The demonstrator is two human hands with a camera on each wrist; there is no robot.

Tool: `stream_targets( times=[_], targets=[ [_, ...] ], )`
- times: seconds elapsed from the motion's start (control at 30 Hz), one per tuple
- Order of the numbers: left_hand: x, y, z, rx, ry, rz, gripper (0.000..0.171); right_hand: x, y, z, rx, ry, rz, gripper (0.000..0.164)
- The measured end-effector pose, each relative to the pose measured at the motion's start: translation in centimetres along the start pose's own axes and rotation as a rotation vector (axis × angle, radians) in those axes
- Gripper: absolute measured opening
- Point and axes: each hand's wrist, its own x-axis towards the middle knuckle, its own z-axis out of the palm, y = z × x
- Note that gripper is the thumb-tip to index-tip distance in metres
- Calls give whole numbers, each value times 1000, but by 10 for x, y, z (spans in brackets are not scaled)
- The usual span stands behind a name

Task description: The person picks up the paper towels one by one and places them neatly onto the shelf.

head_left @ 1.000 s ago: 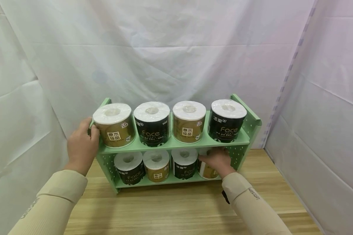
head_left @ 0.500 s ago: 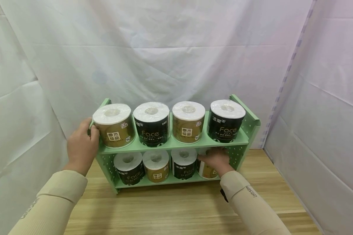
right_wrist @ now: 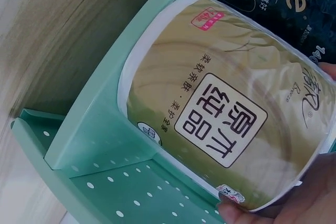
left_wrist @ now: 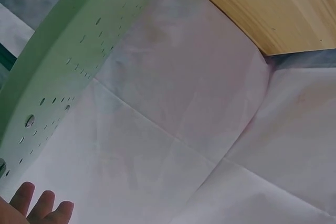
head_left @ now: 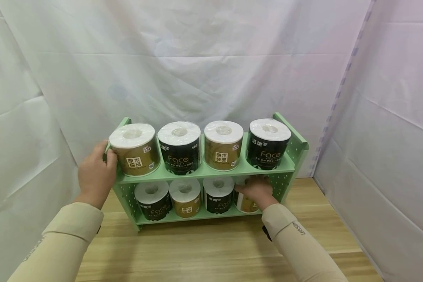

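On the lower level of a green two-level shelf (head_left: pixel 211 171), my right hand (head_left: pixel 257 188) grips a gold-wrapped toilet roll (right_wrist: pixel 210 108). Its thumb (right_wrist: pixel 328 70) and fingers (right_wrist: pixel 236 214) lie on opposite sides of the roll, near its top. A black-wrapped toilet roll (head_left: pixel 218 197) stands just left of it. My left hand (head_left: pixel 96 172) holds the shelf's left side panel (left_wrist: pixel 58 82), thumb inside and fingers outside, beside a gold toilet roll (head_left: pixel 135 156) on the upper level. In the left wrist view, only the fingertips (left_wrist: pixel 44 203) show.
Upper-level rolls alternate gold and black: a black roll (head_left: pixel 179 154), a gold one (head_left: pixel 223 152), a black one (head_left: pixel 268 150). Below stand another black roll (head_left: pixel 155 205) and a gold one (head_left: pixel 185 203). The shelf stands on a wooden table (head_left: pixel 197 250), with white cloth (head_left: pixel 204 70) around it.
The head view shifts slightly, so everything appears a little further left. Both hands keep their places on the shelf panel and the roll.
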Motion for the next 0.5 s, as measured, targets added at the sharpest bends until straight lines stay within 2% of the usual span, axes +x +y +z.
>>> stream_targets(
  times=[0.37, 0.5],
  targets=[
    [1, 1, -2, -6, -5, -39, 39, -4, -5, -1, -28, -8, 12, 87],
    [1, 2, -2, -9, -31, -56, 40, -4, -5, -1, -26, -8, 11, 91]
  ],
)
